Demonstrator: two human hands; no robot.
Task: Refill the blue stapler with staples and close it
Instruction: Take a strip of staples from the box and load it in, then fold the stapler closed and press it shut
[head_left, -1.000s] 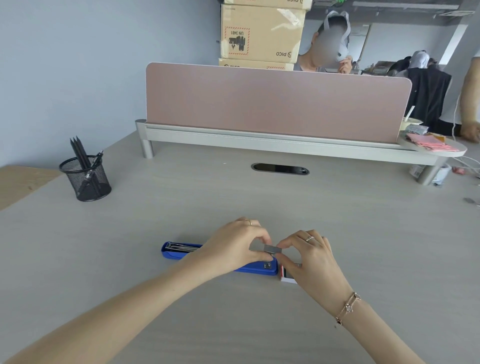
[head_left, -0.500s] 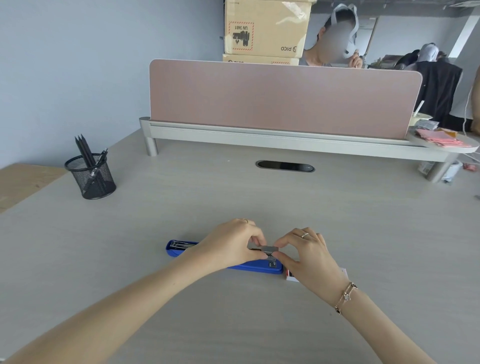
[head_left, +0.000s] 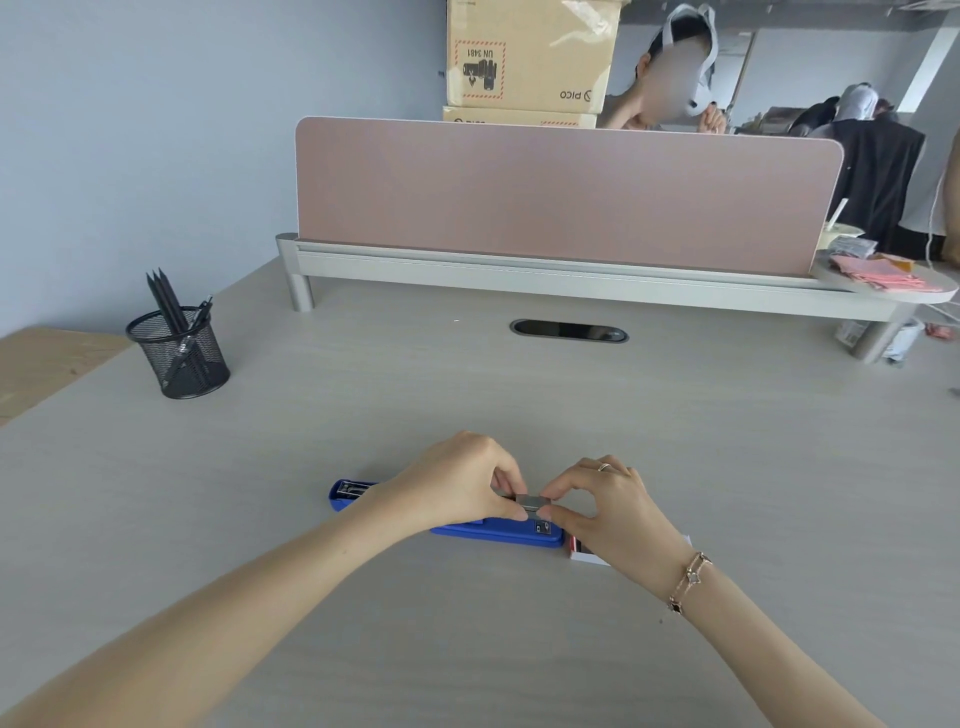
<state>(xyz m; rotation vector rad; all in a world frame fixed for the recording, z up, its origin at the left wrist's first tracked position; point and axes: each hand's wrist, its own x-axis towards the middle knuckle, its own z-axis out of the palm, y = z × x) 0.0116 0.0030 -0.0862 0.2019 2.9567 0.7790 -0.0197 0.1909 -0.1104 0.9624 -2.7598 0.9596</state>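
Observation:
The blue stapler (head_left: 498, 532) lies opened flat on the desk, its metal channel visible at the left end; my left hand hides its middle. A short silver strip of staples (head_left: 532, 501) is held just above the stapler's right end. My left hand (head_left: 457, 480) pinches the strip's left end and my right hand (head_left: 608, 506) pinches its right end with thumb and forefinger. A small white staple box (head_left: 584, 552) lies on the desk just right of the stapler, mostly hidden under my right hand.
A black mesh pen cup (head_left: 179, 353) with pencils stands at the left. A pink divider panel (head_left: 561, 192) on a grey shelf crosses the back, with a cable slot (head_left: 569, 331) before it. A person sits behind the divider. Pink papers (head_left: 878, 273) lie on the shelf's right end.
Both hands have kept hold of the staple strip over the stapler's right end, shifting only slightly. The camera view has tilted a little.

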